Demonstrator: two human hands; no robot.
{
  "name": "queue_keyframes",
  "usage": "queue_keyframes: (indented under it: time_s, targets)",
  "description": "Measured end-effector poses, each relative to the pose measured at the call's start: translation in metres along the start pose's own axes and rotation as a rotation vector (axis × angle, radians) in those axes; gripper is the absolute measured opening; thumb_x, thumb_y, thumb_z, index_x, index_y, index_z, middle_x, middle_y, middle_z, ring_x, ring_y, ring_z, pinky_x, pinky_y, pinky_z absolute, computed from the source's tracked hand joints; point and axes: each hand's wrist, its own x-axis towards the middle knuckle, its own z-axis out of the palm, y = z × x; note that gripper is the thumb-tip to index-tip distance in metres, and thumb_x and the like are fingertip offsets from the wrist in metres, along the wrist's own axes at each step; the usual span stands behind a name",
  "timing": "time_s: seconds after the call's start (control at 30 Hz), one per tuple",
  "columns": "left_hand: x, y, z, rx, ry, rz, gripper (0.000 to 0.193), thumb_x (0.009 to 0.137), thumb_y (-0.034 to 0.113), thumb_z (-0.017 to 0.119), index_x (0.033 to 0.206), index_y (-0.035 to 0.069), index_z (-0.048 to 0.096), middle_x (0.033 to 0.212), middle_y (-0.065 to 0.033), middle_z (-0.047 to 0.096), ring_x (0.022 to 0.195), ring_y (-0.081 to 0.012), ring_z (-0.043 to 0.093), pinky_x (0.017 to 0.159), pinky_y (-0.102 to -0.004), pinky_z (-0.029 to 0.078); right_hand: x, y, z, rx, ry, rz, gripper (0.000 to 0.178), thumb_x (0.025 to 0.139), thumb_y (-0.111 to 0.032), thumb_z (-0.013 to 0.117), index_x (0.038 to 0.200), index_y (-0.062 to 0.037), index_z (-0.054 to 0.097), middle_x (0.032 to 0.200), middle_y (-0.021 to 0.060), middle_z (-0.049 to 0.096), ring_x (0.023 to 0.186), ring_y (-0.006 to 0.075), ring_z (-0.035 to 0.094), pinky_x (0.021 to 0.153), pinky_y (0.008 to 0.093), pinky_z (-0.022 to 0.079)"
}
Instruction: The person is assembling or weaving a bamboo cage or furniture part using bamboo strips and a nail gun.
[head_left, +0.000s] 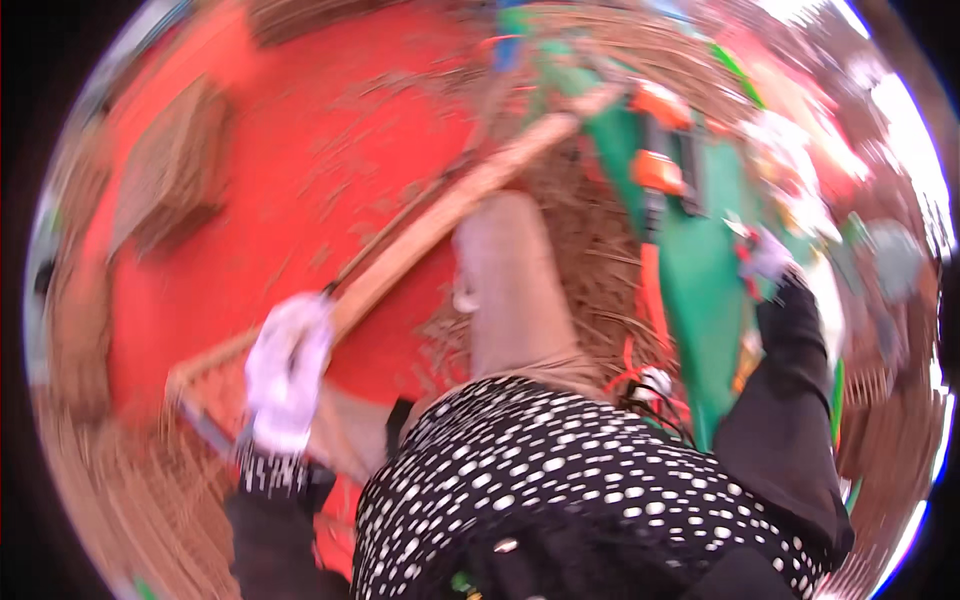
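Note:
My left hand (287, 370), in a pale work glove, is curled beside a long wooden bar (450, 210) that slants up to the right. A thin dark stick (385, 235) runs along the bar and meets the glove near the fingertips; blur hides what the fingers close around. My right hand (770, 258), gloved too, is out at the right with its fingers wrapped around red-handled pruning shears (743, 245). Their short metal blades point up and left. Between the hands, an orange-and-black power tool (657, 140) with an orange cord lies on a green sheet (690, 300).
Bundles of brown sticks (175, 165) lie on the red ground cover (270, 190), and more are piled at the lower left. Loose twigs (620, 40) spread at the top. My outstretched leg (515, 290) lies under the bar. A red cord and wires (655, 385) sit near my lap.

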Motion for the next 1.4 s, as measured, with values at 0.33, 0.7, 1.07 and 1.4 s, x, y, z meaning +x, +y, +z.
queue_keyframes:
  time_s: [0.33, 0.7, 1.07, 1.4]
  targets:
    - [0.003, -0.014, -0.017, -0.673, 0.098, -0.351, 0.019, 0.086, 0.015, 0.057, 0.096, -0.001, 0.062, 0.088, -0.0040, 0.065, 0.078, -0.0091, 0.059, 0.071, -0.0236, 0.047, 0.018, -0.078, -0.026, 0.449, 0.497, -0.443, 0.065, 0.065, -0.023, 0.069, 0.120, 0.0002, 0.044, 0.098, 0.0117, 0.055, 0.093, 0.0246, 0.055, 0.082, 0.0340, 0.043]
    - [0.005, -0.020, -0.017, -0.740, 0.085, -0.341, 0.020, 0.086, 0.013, 0.056, 0.098, 0.000, 0.063, 0.088, -0.0023, 0.064, 0.081, -0.0089, 0.057, 0.075, -0.0238, 0.046, -0.149, -0.424, -0.016, -0.467, 0.498, -1.573, 0.074, 0.056, -0.043, 0.072, 0.117, -0.0093, 0.047, 0.101, 0.0111, 0.049, 0.097, 0.0303, 0.049, 0.086, 0.0408, 0.037]
    - [0.006, -0.029, -0.018, -0.741, 0.147, -0.241, 0.021, 0.086, 0.015, 0.057, 0.101, 0.001, 0.062, 0.088, -0.0026, 0.064, 0.080, -0.0095, 0.059, 0.073, -0.0240, 0.048, -0.165, -0.444, -0.014, -0.508, 0.304, -1.612, 0.059, 0.066, -0.044, 0.067, 0.110, -0.0067, 0.053, 0.092, 0.0125, 0.057, 0.087, 0.0292, 0.057, 0.078, 0.0379, 0.043]
    - [-0.048, -0.017, -0.050, 0.340, -0.063, 0.104, 0.040, 0.067, 0.006, 0.064, 0.106, 0.008, 0.053, 0.110, -0.0091, 0.055, 0.105, -0.0243, 0.052, 0.090, -0.0346, 0.042, -0.035, -0.202, -0.022, 0.169, 0.552, -0.552, 0.049, 0.072, -0.040, 0.067, 0.100, -0.0010, 0.055, 0.090, 0.0146, 0.059, 0.080, 0.0224, 0.057, 0.073, 0.0331, 0.044]
